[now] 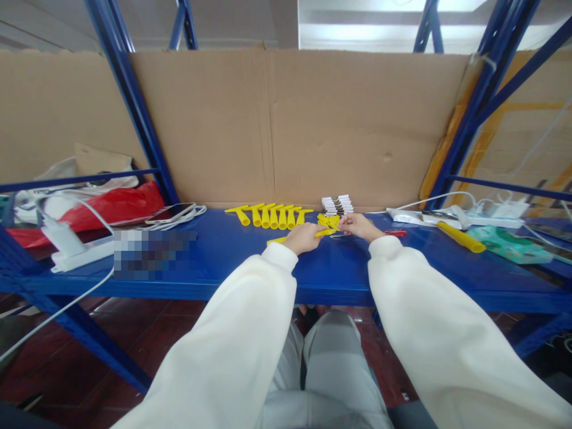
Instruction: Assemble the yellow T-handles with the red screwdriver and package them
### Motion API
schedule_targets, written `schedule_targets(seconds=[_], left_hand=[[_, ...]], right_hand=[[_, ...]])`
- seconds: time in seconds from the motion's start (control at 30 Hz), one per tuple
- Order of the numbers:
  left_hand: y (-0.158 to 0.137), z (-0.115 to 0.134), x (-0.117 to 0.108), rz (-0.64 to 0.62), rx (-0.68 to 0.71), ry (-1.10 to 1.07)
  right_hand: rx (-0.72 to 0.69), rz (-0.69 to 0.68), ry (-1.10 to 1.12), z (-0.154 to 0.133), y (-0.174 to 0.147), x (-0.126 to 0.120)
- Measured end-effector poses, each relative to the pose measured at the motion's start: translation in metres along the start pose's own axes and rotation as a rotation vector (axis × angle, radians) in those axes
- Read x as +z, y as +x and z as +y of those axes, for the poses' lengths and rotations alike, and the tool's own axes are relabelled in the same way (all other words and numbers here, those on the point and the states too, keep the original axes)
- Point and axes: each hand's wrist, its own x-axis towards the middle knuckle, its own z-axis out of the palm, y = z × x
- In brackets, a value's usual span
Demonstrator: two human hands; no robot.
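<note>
My left hand (302, 238) is closed around a long yellow plastic piece (276, 241), which sticks out on both sides of the fist. Fingers pinched together, my right hand (356, 226) is at the right end of that piece; whatever is between its fingertips is too small to make out. Just behind the hands lies a small heap of flat yellow parts (328, 220). Farther back is a stack of white and black parts (337, 205). A red-handled tool (395, 233) rests beside my right hand. To the left, several yellow T-shaped pieces (266, 217) stand in a row.
The blue table (214, 262) has a cardboard panel (313, 131) along its back and blue posts (138, 107) at both sides. At the right are a yellow tube (460, 236) and a green packet (509, 244). A white power strip (84, 253) and cables lie left.
</note>
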Motion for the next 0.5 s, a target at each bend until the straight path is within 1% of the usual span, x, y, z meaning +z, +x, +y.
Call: schedule_targets(seconds=[0.17, 0.3, 0.4, 0.5], left_hand=[[0.0, 0.0, 0.0, -0.001, 0.002, -0.005], [0.003, -0.002, -0.002, 0.017, -0.042, -0.033], [0.007, -0.006, -0.006, 0.066, -0.091, -0.078], [0.012, -0.009, -0.009, 0.143, -0.101, -0.138]], right_hand=[[0.002, -0.015, 0.008, 0.0, -0.001, 0.0], [-0.037, -0.007, 0.017, -0.001, 0.0, -0.001], [-0.066, 0.01, 0.067, -0.004, 0.0, -0.001], [-0.111, 0.008, 0.125, -0.011, -0.001, 0.002]])
